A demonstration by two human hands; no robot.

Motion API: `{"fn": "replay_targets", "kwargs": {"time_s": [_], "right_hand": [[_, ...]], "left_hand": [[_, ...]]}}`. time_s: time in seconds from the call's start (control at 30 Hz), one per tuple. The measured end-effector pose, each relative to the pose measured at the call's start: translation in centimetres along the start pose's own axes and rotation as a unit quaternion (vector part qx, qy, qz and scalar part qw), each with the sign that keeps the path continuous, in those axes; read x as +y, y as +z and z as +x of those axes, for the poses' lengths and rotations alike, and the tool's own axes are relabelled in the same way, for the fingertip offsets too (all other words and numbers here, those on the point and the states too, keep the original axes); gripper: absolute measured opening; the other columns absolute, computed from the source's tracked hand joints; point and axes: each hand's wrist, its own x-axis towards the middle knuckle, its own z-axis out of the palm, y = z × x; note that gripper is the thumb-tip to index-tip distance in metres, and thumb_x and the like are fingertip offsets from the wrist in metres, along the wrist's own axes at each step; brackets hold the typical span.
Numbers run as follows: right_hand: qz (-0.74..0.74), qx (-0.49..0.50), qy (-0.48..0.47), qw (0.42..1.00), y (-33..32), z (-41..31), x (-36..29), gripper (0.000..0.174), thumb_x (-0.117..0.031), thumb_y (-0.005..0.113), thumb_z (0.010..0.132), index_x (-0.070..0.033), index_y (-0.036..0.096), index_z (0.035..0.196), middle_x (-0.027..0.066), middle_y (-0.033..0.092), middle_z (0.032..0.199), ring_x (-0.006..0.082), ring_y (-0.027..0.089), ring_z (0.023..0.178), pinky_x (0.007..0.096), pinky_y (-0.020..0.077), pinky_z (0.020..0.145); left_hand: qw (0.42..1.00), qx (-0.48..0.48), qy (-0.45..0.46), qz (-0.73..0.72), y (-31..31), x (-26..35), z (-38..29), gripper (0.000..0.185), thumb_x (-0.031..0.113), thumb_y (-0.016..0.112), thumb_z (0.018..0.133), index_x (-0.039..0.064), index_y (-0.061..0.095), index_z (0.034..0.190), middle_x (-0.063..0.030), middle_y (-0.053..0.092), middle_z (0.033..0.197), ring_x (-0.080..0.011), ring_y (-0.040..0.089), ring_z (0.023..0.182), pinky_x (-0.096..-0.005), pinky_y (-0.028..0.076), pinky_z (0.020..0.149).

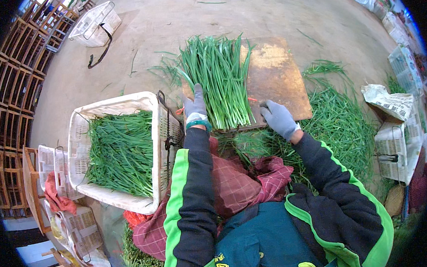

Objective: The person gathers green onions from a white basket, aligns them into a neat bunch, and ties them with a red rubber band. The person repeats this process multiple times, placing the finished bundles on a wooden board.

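A thick bunch of long green garlic chives (221, 81) lies on a worn wooden board (277, 74), its pale cut ends towards me. My left hand (196, 103), in a grey glove with a green bangle at the wrist, rests against the bunch's left side, thumb and fingers apart. Red ties (252, 99) show at both sides of the bunch, probably parts of one tie; what lies beneath the stalks is hidden. My right hand (278, 117), also gloved, is at the board's near edge, right of the stalk ends, fingers curled; whether it holds anything is unclear.
A white plastic crate (112, 99) full of chives stands at my left. Loose green leaves (341, 129) are heaped right of the board. Another white crate (98, 25) with a black strap stands at far left, and a crate with a sack (391, 98) at right.
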Motion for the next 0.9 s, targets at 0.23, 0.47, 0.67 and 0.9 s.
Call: {"fn": "replay_targets", "kwargs": {"time_s": [0.23,0.47,0.67,0.9], "right_hand": [[-0.039,0.096,0.0,0.995,4.6,2.1,1.1,0.032,-0.03,0.051,0.098,0.0,0.063,0.105,0.0287,0.067,0.096,0.0477,0.064,0.094,0.0524,0.0505,0.081],[-0.289,0.01,-0.232,0.929,7.7,4.7,0.8,0.029,-0.027,0.051,0.098,-0.001,0.063,0.098,0.0281,0.067,0.099,0.045,0.064,0.096,0.0518,0.0508,0.081],[-0.127,-0.023,-0.129,0.983,2.8,5.2,-1.7,0.033,-0.032,0.053,0.098,-0.002,0.065,0.106,0.0251,0.068,0.102,0.0423,0.064,0.098,0.0502,0.0498,0.083],[-0.084,-0.049,-0.225,0.97,0.9,4.5,-14.8,0.025,-0.022,0.061,0.095,0.0,0.064,0.106,0.0207,0.069,0.091,0.0341,0.068,0.085,0.0415,0.0516,0.075]], "left_hand": [[0.996,-0.013,-0.033,0.088,1.3,2.3,-2.6,0.102,0.066,0.063,0.086,-0.007,0.029,0.148,-0.0317,0.048,0.142,-0.043,0.048,0.131,-0.0424,0.038,0.108],[0.963,-0.085,-0.015,0.255,5.1,2.6,-4.9,0.12,0.066,0.067,0.081,-0.008,0.006,0.154,-0.0329,0.023,0.157,-0.043,0.026,0.147,-0.0427,0.025,0.12],[0.959,-0.076,-0.034,0.27,3.0,4.9,-4.5,0.12,0.07,0.066,0.079,-0.005,0.009,0.154,-0.0312,0.025,0.155,-0.0433,0.03,0.143,-0.0462,0.028,0.117],[0.925,-0.224,0.078,0.298,-10.5,9.5,-6.0,0.069,0.052,0.063,0.089,-0.004,0.054,0.129,-0.0279,0.062,0.124,-0.042,0.06,0.116,-0.044,0.047,0.099]]}}
